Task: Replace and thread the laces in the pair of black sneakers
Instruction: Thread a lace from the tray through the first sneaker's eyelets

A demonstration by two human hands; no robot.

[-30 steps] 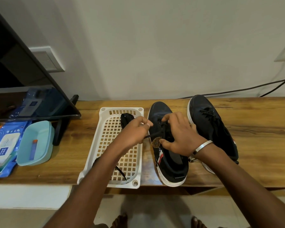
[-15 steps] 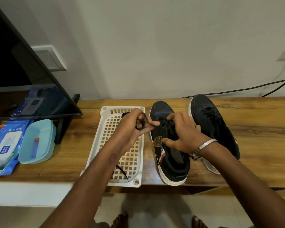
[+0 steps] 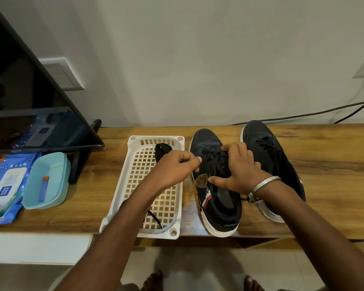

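Fingers of left hand (image 3: pixel 172 166) pinch black lace (image 3: pixel 211 153) beside left black canvas sneaker (image 3: pixel 215 185) on wooden worktop (image 3: pixel 324 164); right hand (image 3: pixel 239 168) fingers grip its eyelet panel. White plastic basket (image 3: pixel 135 185) just left.

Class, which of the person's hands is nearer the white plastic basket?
Left. The left hand hovers over the white plastic basket's right edge; the right hand rests on the sneaker beside it.
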